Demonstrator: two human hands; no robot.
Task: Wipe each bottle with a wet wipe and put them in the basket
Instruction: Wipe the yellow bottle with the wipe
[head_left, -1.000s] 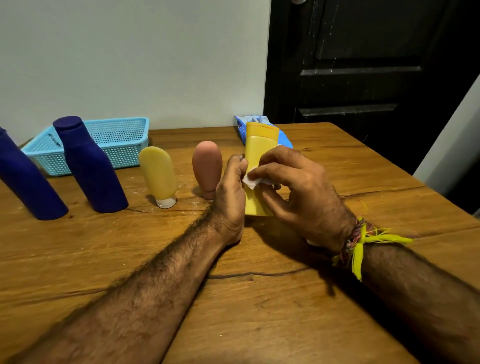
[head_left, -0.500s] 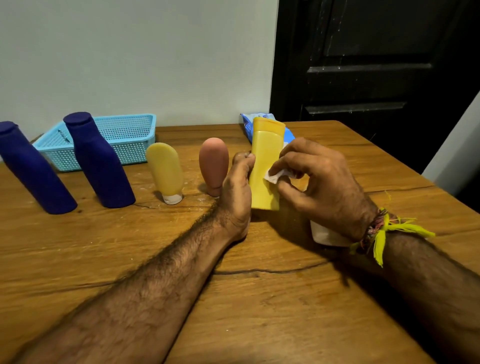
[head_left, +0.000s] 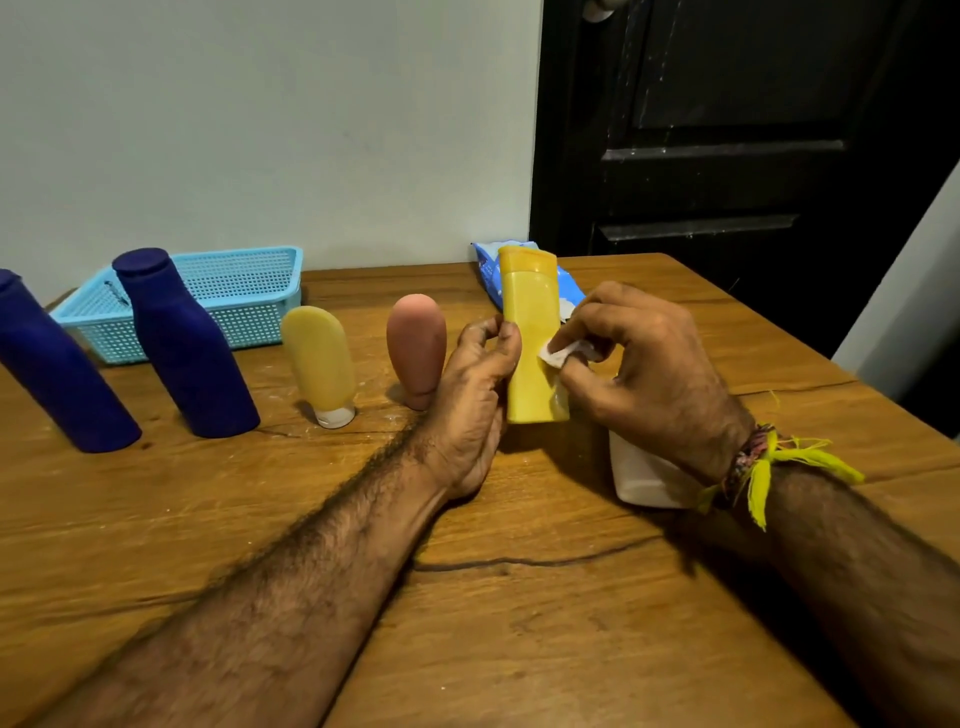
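A tall yellow bottle stands upright on the wooden table. My left hand grips its left side. My right hand pinches a white wet wipe against the bottle's right face. To the left stand a pink tube, a pale yellow tube on its white cap, and two dark blue bottles. A light blue basket sits at the back left against the wall. A white bottle lies partly hidden under my right wrist.
A blue wet wipe pack lies behind the yellow bottle at the table's back edge. A black door stands beyond the table on the right. The table's right edge runs diagonally close to my right arm.
My right hand has slid the wipe along the yellow bottle's right side, from its front to slightly lower. My left hand keeps its hold on the bottle.
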